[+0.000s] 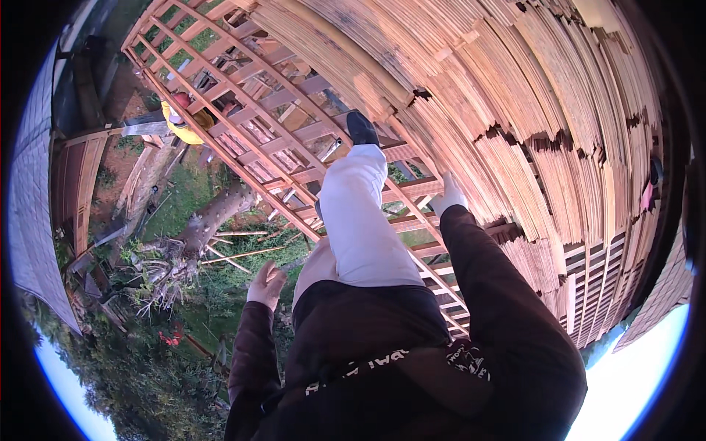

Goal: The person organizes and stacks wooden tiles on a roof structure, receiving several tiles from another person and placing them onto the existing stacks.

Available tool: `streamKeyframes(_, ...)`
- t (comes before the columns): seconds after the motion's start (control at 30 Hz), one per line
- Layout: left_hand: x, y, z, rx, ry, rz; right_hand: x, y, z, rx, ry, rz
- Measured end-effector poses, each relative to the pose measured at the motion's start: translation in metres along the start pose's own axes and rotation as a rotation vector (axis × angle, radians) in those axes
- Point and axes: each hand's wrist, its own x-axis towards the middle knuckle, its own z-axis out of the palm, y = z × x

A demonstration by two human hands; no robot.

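Observation:
My left hand (267,285), in a pale glove, hangs out beside my hip with its fingers loosely stretched and nothing seen in it. My right hand (450,195), also gloved, rests at the near edge of the overlapping thin wooden shingles (507,95), touching them beside the battens; its fingers look stretched out, though their tips blend with the wood. One raised leg in white trousers (360,213) has its dark shoe (361,128) on the open wooden lattice of roof battens (272,121). The other foot is mostly hidden.
Through the lattice gaps the ground shows far below. A person in yellow (185,126) with a red head covering is beyond the lattice's left edge. A tree trunk (209,220) and loose poles (235,253) lie lower left. More bare battens (596,287) show at right.

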Motion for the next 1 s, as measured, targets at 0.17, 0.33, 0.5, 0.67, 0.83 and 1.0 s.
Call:
streamKeyframes(0.17, -0.004, -0.013, -0.018, 0.100, -0.021, -0.025, 0.007, -0.006, -0.018, 0.030, -0.242, 0.110)
streamKeyframes(0.33, -0.017, -0.049, -0.057, 0.013, 0.034, -0.030, 0.001, -0.029, -0.026, 0.025, -0.227, 0.217)
streamKeyframes(0.5, -0.015, -0.063, -0.079, -0.020, 0.014, -0.076, -0.014, -0.038, -0.034, -0.034, -0.242, 0.240)
streamKeyframes(0.67, 0.010, -0.055, -0.077, -0.030, -0.029, -0.013, -0.021, -0.019, -0.035, -0.002, -0.161, 0.230)
streamKeyframes(0.83, 0.023, -0.020, -0.056, 0.030, -0.074, 0.068, -0.104, -0.026, 0.037, -0.156, -0.619, -0.189)
streamKeyframes(1.0, 0.005, 0.023, -0.035, 0.268, -0.041, 0.106, -0.127, -0.025, 0.097, 0.057, -0.802, -0.147)
